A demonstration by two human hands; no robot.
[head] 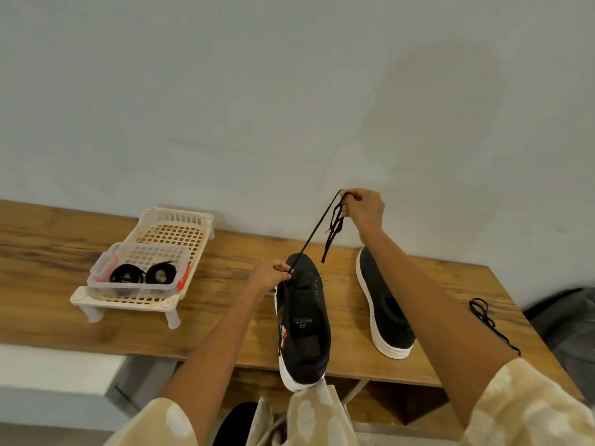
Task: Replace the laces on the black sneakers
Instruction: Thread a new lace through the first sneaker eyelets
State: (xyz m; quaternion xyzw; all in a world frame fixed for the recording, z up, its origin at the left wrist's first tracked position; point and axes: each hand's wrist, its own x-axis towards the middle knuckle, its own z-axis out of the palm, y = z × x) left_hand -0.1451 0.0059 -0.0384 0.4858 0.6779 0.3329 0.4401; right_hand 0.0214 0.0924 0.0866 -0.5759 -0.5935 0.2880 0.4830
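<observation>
We are looking at the near sneaker [304, 329], a black one with a white sole, which is lying on the wooden bench [222, 304] with its heel hanging over the front edge and resting against the patterned clothing [309, 413] below. A black lace [314, 235] is running taut from the toe end of that sneaker up and away to the right. The left hand [270, 278] is resting on the sneaker's toe end, its fingers curling around the lace where it is leaving the shoe. The right hand [365, 209] is raised above and beyond the sneaker, pinching the far part of the lace, with loops and a loose end dangling below its fingers.

Just to the right of the near sneaker, the second sneaker [383, 304] is lying on the bench with its toe towards the wall [289, 91]; the right forearm is crossing over part of it. Further right of it, a loose black lace [489, 320] is trailing off the bench end.

Well to the left of the near sneaker, a cream plastic rack [177, 226] is standing on short legs, carrying a clear tub [106, 278] with red clips. Two coiled black laces [143, 275] are lying inside the tub.
</observation>
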